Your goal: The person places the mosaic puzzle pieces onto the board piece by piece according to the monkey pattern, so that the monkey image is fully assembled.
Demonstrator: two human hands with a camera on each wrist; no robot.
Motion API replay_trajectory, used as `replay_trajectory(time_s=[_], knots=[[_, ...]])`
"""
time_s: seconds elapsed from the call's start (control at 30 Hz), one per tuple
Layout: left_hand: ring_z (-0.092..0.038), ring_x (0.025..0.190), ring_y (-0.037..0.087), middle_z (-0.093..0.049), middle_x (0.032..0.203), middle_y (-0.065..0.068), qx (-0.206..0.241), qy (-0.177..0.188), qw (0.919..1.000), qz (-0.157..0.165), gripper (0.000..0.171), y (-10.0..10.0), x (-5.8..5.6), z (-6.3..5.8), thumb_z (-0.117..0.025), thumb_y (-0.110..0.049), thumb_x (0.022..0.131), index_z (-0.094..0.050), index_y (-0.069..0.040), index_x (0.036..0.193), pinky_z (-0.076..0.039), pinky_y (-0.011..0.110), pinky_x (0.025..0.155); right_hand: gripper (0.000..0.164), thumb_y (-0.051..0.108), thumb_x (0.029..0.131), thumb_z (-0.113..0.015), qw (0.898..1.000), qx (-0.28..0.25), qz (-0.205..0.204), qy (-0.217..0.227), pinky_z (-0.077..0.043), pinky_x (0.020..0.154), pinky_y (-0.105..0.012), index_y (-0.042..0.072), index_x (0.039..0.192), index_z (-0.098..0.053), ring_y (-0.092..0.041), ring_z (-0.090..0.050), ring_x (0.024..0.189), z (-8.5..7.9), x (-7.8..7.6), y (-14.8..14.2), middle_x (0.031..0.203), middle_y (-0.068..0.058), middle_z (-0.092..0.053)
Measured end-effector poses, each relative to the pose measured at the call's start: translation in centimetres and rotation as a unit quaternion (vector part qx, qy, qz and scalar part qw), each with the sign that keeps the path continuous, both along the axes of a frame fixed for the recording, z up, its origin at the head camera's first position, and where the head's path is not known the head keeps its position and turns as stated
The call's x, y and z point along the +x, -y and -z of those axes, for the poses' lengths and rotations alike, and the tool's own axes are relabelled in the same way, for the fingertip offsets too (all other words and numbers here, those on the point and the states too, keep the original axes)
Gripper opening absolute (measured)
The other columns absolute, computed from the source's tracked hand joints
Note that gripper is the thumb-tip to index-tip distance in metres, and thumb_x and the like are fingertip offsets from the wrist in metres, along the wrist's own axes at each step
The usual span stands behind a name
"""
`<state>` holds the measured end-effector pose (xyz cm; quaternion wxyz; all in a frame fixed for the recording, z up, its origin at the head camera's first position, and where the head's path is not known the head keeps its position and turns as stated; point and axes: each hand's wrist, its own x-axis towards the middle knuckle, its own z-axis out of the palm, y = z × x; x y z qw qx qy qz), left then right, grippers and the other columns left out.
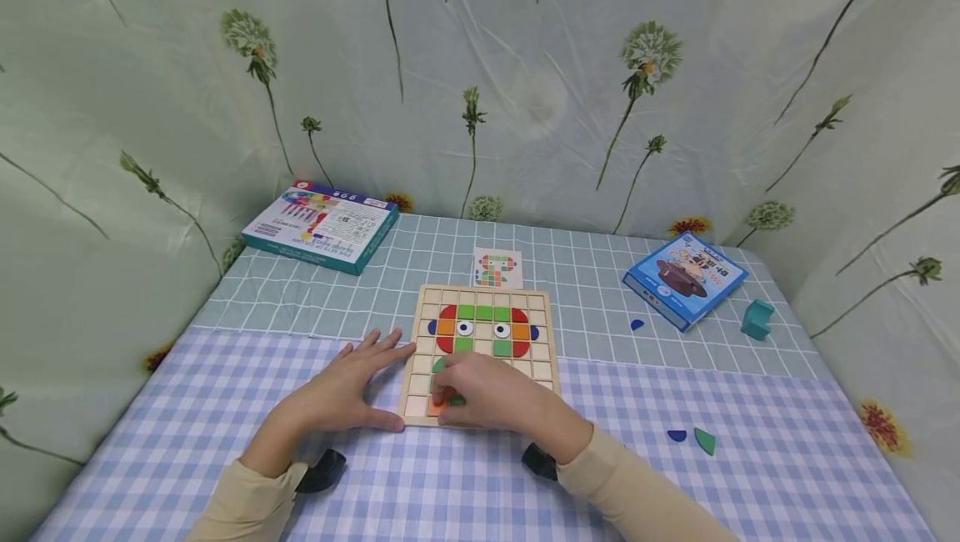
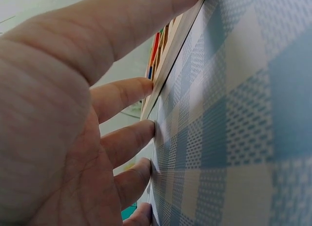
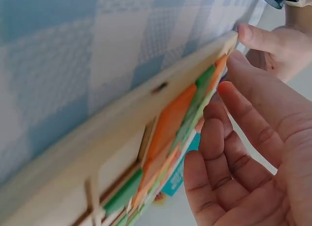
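A wooden grid board [image 1: 540, 371] lies on the checked cloth, with red, orange, green and blue tiles and two round eye tiles [image 1: 502, 330] set in its upper part. My right hand [image 1: 487, 390] reaches over the board's lower part and hides several tiles. Its thumb and index finger pinch an orange square tile [image 1: 432, 410] at the lower left, near the frame's corner; more green and orange tiles [image 3: 170, 121] show beside it in the right wrist view. Fingers spread, my left hand [image 1: 341, 388] rests on the cloth, thumb and index fingertip against the board's left edge.
A pattern card [image 1: 513, 277] lies behind the board. At the back stand a teal-sided box [image 1: 322, 225] on the left and a blue box [image 1: 684, 275] on the right, near a teal block [image 1: 757, 319]. Blue half-round tiles [image 1: 677, 435] and a green quarter tile [image 1: 704, 441] lie at right.
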<state>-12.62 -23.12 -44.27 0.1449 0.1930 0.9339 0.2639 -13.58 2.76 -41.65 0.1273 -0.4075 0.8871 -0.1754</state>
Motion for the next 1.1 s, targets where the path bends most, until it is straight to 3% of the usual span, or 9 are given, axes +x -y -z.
replay_trajectory(time_s=[0.13, 0.33, 0.47, 0.73, 0.93, 1.1], knots=[[-0.016, 0.164, 0.054, -0.03, 0.177, 0.017, -0.007, -0.003, 1.0, -0.004, 0.108, -0.1, 0.0, -0.1, -0.096, -0.056, 0.073, -0.047, -0.024, 0.164, -0.011, 0.081, 0.126, 0.011, 0.023, 0.095, -0.082, 0.999, -0.011, 0.028, 0.02, -0.051, 0.075, -0.019, 0.018, 0.105, -0.081, -0.004, -0.056, 0.082, -0.7, 0.3, -2.1, 0.096, 0.008, -0.069], [-0.017, 0.164, 0.054, -0.031, 0.177, 0.016, -0.008, -0.008, 0.9999, -0.005, 0.109, -0.1, 0.1, -0.1, -0.096, -0.056, 0.072, -0.048, -0.023, 0.164, -0.011, 0.08, 0.126, 0.019, 0.022, 0.095, -0.083, 0.991, -0.012, 0.118, 0.069, -0.056, 0.081, -0.027, 0.016, 0.113, -0.081, -0.011, -0.062, 0.09, -2.0, 0.8, -8.1, 0.101, 0.006, -0.072], [-0.017, 0.164, 0.054, -0.031, 0.177, 0.016, -0.008, -0.011, 0.9999, -0.003, 0.109, -0.1, 0.0, 0.0, -0.096, -0.056, 0.072, -0.047, -0.023, 0.164, -0.011, 0.081, 0.126, 0.025, 0.021, 0.092, -0.085, 0.978, -0.006, 0.188, 0.091, -0.06, 0.085, -0.035, 0.016, 0.116, -0.08, -0.013, -0.064, 0.095, -2.5, 1.4, -13.7, 0.104, 0.006, -0.073], [-0.015, 0.165, 0.053, -0.029, 0.178, 0.016, -0.003, -0.002, 1.0, -0.006, 0.109, 0.1, 0.1, 0.0, -0.096, -0.057, 0.073, -0.047, -0.024, 0.164, -0.009, 0.08, 0.126, 0.036, 0.023, 0.089, -0.089, 0.95, 0.032, 0.297, 0.087, -0.061, 0.087, -0.043, 0.011, 0.12, -0.076, -0.017, -0.066, 0.099, -2.1, 3.3, -23.6, 0.109, 0.002, -0.075], [-0.014, 0.165, 0.053, -0.028, 0.178, 0.015, 0.002, 0.004, 1.0, -0.005, 0.11, 0.2, 0.2, 0.0, -0.095, -0.057, 0.073, -0.046, -0.023, 0.165, -0.009, 0.08, 0.127, 0.041, 0.025, 0.085, -0.092, 0.927, 0.068, 0.356, 0.102, -0.062, 0.089, -0.05, 0.006, 0.118, -0.076, -0.02, -0.066, 0.098, -1.0, 4.5, -27.4, 0.105, 0.0, -0.074], [-0.014, 0.165, 0.052, -0.028, 0.178, 0.014, 0.003, 0.003, 1.0, -0.004, 0.109, 0.1, 0.2, 0.0, -0.095, -0.058, 0.073, -0.046, -0.024, 0.165, -0.009, 0.08, 0.127, 0.043, 0.029, 0.084, -0.093, 0.914, 0.083, 0.378, 0.119, -0.059, 0.087, -0.047, 0.006, 0.116, -0.076, -0.017, -0.063, 0.094, 0.1, 5.4, -28.8, 0.1, 0.002, -0.071]])
